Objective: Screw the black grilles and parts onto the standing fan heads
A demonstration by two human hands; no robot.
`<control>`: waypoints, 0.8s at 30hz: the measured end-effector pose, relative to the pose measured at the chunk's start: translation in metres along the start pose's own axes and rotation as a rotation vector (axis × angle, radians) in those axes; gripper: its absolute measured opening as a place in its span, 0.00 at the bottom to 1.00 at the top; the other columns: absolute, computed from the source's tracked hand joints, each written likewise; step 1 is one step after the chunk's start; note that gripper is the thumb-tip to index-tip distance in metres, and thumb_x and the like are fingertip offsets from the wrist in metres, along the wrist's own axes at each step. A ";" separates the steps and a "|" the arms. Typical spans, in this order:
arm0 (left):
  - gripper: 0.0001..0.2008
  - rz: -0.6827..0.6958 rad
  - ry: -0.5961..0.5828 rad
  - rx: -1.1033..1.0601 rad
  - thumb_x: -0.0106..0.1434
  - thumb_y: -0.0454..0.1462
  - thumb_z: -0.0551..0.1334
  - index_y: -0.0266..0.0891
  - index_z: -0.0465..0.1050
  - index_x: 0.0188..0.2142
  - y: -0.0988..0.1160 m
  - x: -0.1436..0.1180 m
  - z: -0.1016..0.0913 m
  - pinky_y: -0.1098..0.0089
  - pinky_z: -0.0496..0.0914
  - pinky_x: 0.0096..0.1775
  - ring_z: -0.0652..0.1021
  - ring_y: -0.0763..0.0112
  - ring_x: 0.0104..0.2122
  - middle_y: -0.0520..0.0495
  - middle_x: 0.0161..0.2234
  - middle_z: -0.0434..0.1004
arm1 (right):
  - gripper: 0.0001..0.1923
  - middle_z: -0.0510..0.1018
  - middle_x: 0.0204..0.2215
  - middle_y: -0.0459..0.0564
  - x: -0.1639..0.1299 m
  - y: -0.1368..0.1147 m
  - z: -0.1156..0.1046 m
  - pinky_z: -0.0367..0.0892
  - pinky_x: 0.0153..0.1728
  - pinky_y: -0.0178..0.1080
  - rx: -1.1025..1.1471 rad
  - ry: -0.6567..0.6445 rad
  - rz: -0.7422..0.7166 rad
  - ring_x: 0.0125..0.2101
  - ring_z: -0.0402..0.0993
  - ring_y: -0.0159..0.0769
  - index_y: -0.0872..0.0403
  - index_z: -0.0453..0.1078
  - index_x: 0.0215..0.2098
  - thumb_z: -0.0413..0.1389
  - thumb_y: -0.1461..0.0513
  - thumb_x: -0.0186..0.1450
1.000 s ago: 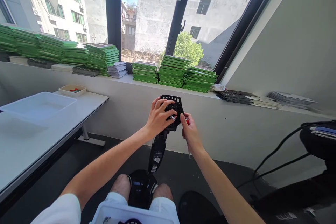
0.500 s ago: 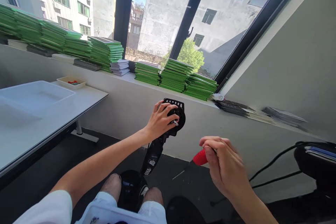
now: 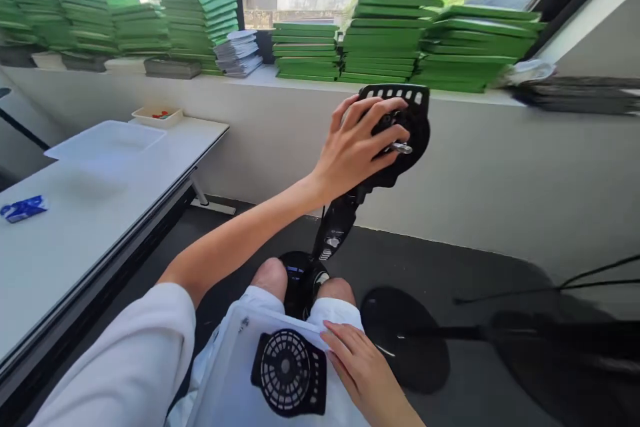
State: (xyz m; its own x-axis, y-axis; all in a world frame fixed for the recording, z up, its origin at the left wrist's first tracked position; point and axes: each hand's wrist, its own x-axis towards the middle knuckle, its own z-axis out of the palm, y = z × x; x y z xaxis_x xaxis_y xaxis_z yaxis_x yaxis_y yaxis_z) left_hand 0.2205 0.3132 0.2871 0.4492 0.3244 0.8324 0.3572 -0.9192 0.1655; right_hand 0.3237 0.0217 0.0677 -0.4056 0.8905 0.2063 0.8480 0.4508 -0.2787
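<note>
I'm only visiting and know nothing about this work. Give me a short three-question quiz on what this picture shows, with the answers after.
1. True or false: the left hand grips the black fan body held up in front of the window sill.
2. What does the right hand touch? A) a green stack B) the round black grille in the white tray on the lap C) the table
3. Fill in: the stacks on the sill are coloured ____.

Key: 1 true; 2 B; 3 green.
</note>
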 end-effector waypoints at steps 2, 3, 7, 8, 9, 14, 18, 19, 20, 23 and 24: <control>0.09 -0.005 -0.005 0.071 0.76 0.40 0.57 0.46 0.77 0.46 0.002 0.000 0.003 0.45 0.51 0.73 0.67 0.58 0.67 0.49 0.63 0.71 | 0.21 0.83 0.54 0.50 -0.008 0.008 -0.003 0.80 0.48 0.45 -0.023 -0.023 0.032 0.50 0.82 0.43 0.45 0.73 0.61 0.55 0.61 0.72; 0.08 -0.003 -0.002 0.122 0.75 0.40 0.58 0.47 0.77 0.46 0.002 -0.001 0.004 0.46 0.52 0.73 0.67 0.58 0.67 0.50 0.63 0.71 | 0.22 0.83 0.52 0.51 -0.011 0.010 -0.001 0.79 0.47 0.44 -0.059 -0.022 0.034 0.48 0.83 0.43 0.47 0.72 0.63 0.56 0.59 0.71; 0.07 0.017 -0.001 0.301 0.74 0.43 0.60 0.51 0.76 0.48 -0.005 -0.003 0.006 0.49 0.54 0.73 0.66 0.60 0.68 0.52 0.65 0.70 | 0.22 0.83 0.46 0.53 -0.022 0.010 0.020 0.75 0.43 0.45 -0.152 0.014 0.071 0.42 0.81 0.43 0.53 0.71 0.62 0.54 0.65 0.70; 0.08 0.024 -0.001 0.321 0.74 0.44 0.59 0.52 0.76 0.47 -0.007 -0.003 0.006 0.50 0.54 0.73 0.66 0.60 0.67 0.52 0.65 0.70 | 0.21 0.83 0.44 0.52 -0.023 0.009 0.025 0.74 0.41 0.45 -0.154 0.029 0.074 0.40 0.80 0.42 0.53 0.71 0.61 0.53 0.67 0.71; 0.08 0.030 0.003 0.331 0.75 0.44 0.59 0.51 0.76 0.47 -0.008 -0.003 0.006 0.50 0.54 0.73 0.66 0.60 0.67 0.52 0.65 0.71 | 0.21 0.83 0.43 0.51 -0.025 0.008 0.030 0.73 0.40 0.44 -0.153 0.042 0.075 0.39 0.80 0.42 0.53 0.71 0.61 0.52 0.67 0.71; 0.09 0.056 0.080 0.284 0.75 0.43 0.58 0.48 0.77 0.46 -0.002 -0.004 0.005 0.50 0.57 0.71 0.69 0.59 0.65 0.48 0.63 0.74 | 0.21 0.82 0.42 0.48 -0.027 0.001 0.041 0.71 0.42 0.42 -0.143 0.113 0.112 0.39 0.78 0.40 0.50 0.72 0.58 0.53 0.68 0.69; 0.09 0.077 0.173 0.218 0.74 0.43 0.60 0.46 0.78 0.44 0.002 -0.007 0.006 0.50 0.60 0.69 0.72 0.59 0.60 0.45 0.59 0.78 | 0.21 0.82 0.42 0.46 -0.032 -0.005 0.045 0.71 0.44 0.40 -0.196 0.190 0.154 0.39 0.78 0.39 0.47 0.73 0.56 0.56 0.68 0.66; 0.08 0.080 0.184 0.208 0.74 0.43 0.60 0.46 0.78 0.44 0.002 -0.008 0.006 0.50 0.61 0.68 0.72 0.59 0.60 0.45 0.58 0.78 | 0.22 0.83 0.42 0.46 -0.034 -0.005 0.047 0.71 0.44 0.40 -0.215 0.212 0.158 0.39 0.79 0.38 0.47 0.73 0.56 0.56 0.68 0.65; 0.08 0.083 0.192 0.199 0.74 0.43 0.61 0.46 0.79 0.43 0.003 -0.009 0.006 0.50 0.61 0.68 0.73 0.59 0.59 0.45 0.57 0.78 | 0.23 0.83 0.41 0.45 -0.036 -0.004 0.051 0.71 0.44 0.39 -0.235 0.236 0.157 0.39 0.79 0.38 0.46 0.73 0.56 0.57 0.67 0.64; 0.08 0.095 0.205 0.193 0.73 0.42 0.62 0.46 0.79 0.43 0.004 -0.010 0.005 0.49 0.62 0.68 0.73 0.60 0.58 0.45 0.57 0.79 | 0.25 0.84 0.39 0.43 -0.043 0.007 0.066 0.73 0.42 0.38 -0.304 0.321 0.117 0.37 0.80 0.37 0.45 0.74 0.55 0.58 0.66 0.60; 0.08 0.097 0.209 0.198 0.73 0.42 0.62 0.46 0.79 0.42 0.005 -0.010 0.004 0.49 0.63 0.67 0.73 0.60 0.58 0.45 0.56 0.79 | 0.25 0.84 0.38 0.43 -0.044 0.014 0.073 0.74 0.40 0.37 -0.331 0.355 0.092 0.35 0.80 0.37 0.45 0.75 0.53 0.58 0.65 0.58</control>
State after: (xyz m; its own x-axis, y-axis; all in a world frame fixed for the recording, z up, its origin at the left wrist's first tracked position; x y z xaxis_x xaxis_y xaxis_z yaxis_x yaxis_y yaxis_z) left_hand 0.2214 0.3061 0.2773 0.3184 0.1655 0.9334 0.4825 -0.8758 -0.0092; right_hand 0.3284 -0.0071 -0.0142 -0.2315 0.8235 0.5179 0.9611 0.2761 -0.0094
